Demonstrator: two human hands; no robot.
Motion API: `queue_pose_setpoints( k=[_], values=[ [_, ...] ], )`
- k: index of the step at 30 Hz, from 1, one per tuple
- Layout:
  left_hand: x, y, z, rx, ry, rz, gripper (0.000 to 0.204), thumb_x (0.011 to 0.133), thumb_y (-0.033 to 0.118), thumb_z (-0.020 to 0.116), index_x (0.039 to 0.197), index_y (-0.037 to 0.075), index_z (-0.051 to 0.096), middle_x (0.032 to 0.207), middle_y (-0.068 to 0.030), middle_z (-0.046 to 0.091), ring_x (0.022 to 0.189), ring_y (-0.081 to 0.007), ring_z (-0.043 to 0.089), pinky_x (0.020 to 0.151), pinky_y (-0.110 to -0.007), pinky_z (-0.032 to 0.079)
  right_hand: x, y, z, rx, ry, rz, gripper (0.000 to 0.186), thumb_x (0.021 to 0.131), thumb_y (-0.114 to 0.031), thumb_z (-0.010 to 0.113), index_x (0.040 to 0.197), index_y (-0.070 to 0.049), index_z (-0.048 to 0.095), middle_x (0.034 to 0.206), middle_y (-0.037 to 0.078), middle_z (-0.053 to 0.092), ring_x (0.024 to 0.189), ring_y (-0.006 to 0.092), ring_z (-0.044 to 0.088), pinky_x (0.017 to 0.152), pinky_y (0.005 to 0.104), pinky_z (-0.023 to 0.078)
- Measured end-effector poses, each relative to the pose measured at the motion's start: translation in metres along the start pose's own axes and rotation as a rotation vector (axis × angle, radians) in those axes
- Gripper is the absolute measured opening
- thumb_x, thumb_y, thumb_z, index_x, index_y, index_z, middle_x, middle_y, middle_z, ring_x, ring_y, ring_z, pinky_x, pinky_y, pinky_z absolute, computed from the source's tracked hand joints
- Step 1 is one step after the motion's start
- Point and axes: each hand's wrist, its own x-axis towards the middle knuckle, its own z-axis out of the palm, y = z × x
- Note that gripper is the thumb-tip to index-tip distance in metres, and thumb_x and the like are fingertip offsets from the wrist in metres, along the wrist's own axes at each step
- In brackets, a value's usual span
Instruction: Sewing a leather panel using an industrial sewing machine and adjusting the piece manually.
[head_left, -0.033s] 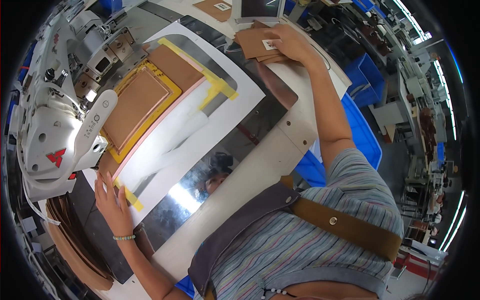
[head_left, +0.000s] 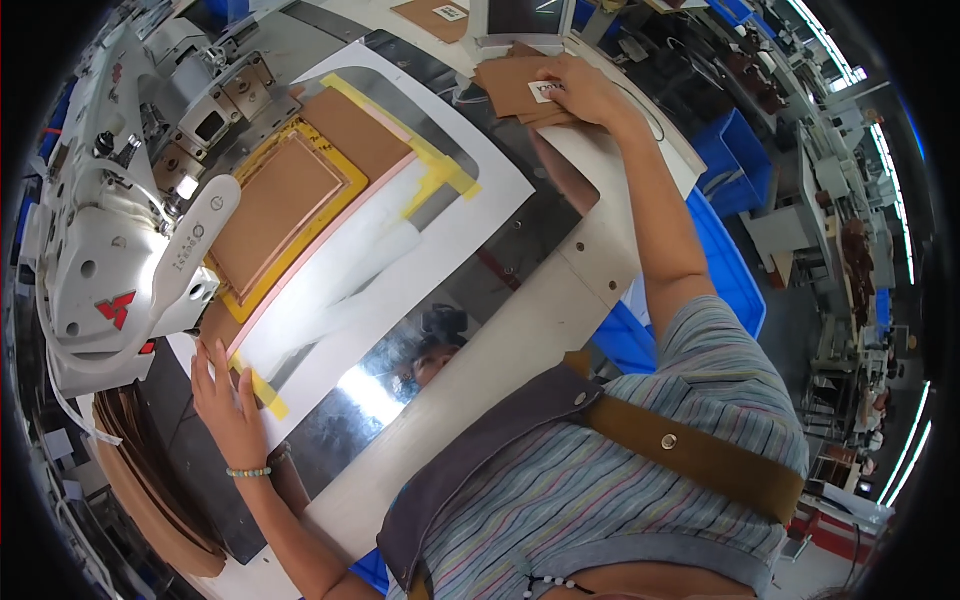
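Observation:
My left hand [head_left: 228,405] lies with fingers stretched out at the near left end of a white sheet [head_left: 478,215], its fingertips by yellow tape and a brown panel. On the sheet, a yellow frame [head_left: 352,185] surrounds a flat brown leather-like piece [head_left: 275,197] beneath the white sewing machine head [head_left: 110,260]. At the far right, my right hand [head_left: 592,92] rests on a loose stack of brown leather-like pieces [head_left: 510,85]. Its bent fingers and thumb close on the top piece beside a white label [head_left: 543,92]; the fingertips are partly hidden.
A screen [head_left: 522,20] stands behind the stack, with another brown labelled piece [head_left: 437,18] to its left. Long brown sheets [head_left: 150,490] hang at the lower left. Blue bins [head_left: 735,165] stand beyond my right arm. A shiny metal plate [head_left: 400,370] borders the table's near edge.

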Motion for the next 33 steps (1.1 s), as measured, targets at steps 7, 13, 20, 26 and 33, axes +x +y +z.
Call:
queue_pose_setpoints(
  k=[7, 13, 20, 26, 33],
  values=[
    [0.005, -0.025, -0.021, -0.302, 0.060, -0.066, 0.050, 0.105, 0.018, 0.065, 0.152, 0.002, 0.057, 0.163, -0.0217, 0.049, 0.151, -0.0396, 0.045, 0.124, -0.047, 0.033, 0.032, -0.049, -0.044, 0.316, -0.012, -0.246, 0.014, 0.101, -0.019, 0.070, 0.105, -0.006, 0.066, 0.096, 0.009, 0.065, 0.092, 0.0274, 0.063, 0.085, 0.0390, 0.051],
    [0.047, -0.045, -0.003, -0.281, 0.101, 0.004, 0.044, 0.108, 0.022, 0.060, 0.146, 0.000, 0.060, 0.149, -0.0222, 0.060, 0.139, -0.0422, 0.052, 0.120, -0.048, 0.037, 0.045, -0.228, -0.006, 0.505, -0.068, -0.657, 0.023, 0.105, -0.025, 0.069, 0.123, -0.013, 0.074, 0.104, 0.005, 0.066, 0.092, 0.0195, 0.062, 0.087, 0.0335, 0.051],
    [0.086, -0.037, 0.031, -0.144, 0.052, 0.166, 0.042, 0.111, 0.034, 0.056, 0.129, -0.001, 0.071, 0.134, -0.0240, 0.067, 0.127, -0.0404, 0.057, 0.113, -0.050, 0.038, 0.051, -0.343, 0.071, 0.208, 0.046, -0.865, 0.014, 0.090, -0.016, 0.070, 0.095, -0.016, 0.083, 0.102, 0.001, 0.073, 0.112, 0.0213, 0.065, 0.093, 0.0411, 0.053],
    [0.106, -0.029, 0.022, -0.354, -0.289, 0.026, 0.046, 0.114, 0.029, 0.048, 0.156, 0.011, 0.057, 0.167, -0.0103, 0.048, 0.152, -0.0343, 0.043, 0.128, -0.043, 0.029, 0.057, -0.360, 0.111, 0.166, 0.129, -1.036, 0.013, 0.093, -0.013, 0.072, 0.104, -0.007, 0.074, 0.115, 0.014, 0.070, 0.106, 0.0358, 0.066, 0.095, 0.0441, 0.052],
    [0.110, -0.025, 0.033, -0.393, -0.204, 0.192, 0.047, 0.112, 0.025, 0.052, 0.158, 0.015, 0.054, 0.162, -0.0076, 0.052, 0.150, -0.0317, 0.046, 0.126, -0.041, 0.032, 0.035, -0.351, 0.124, 0.410, 0.079, -1.075, 0.026, 0.092, -0.009, 0.066, 0.109, -0.017, 0.082, 0.124, 0.002, 0.070, 0.127, 0.0227, 0.059, 0.102, 0.0447, 0.049]
  ],
)
